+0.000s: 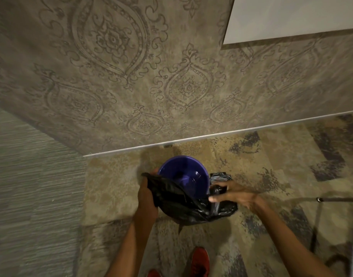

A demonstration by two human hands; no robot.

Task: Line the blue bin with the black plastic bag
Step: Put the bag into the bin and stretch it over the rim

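Seemingly empty blue bin, black bag across near rim.

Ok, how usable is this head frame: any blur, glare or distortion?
Head view: dim, warm light; right hand smeared by motion; glare streaks on the black bag; blue bin interior readable; wide-angle lens tilts the baseboard.

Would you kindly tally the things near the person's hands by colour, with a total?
Blue: 1, the blue bin
Black: 2, the black plastic bag held by the left hand and the right hand, plus a dark bag bundle beside the bin
Red: 2, the shoes
Total: 5
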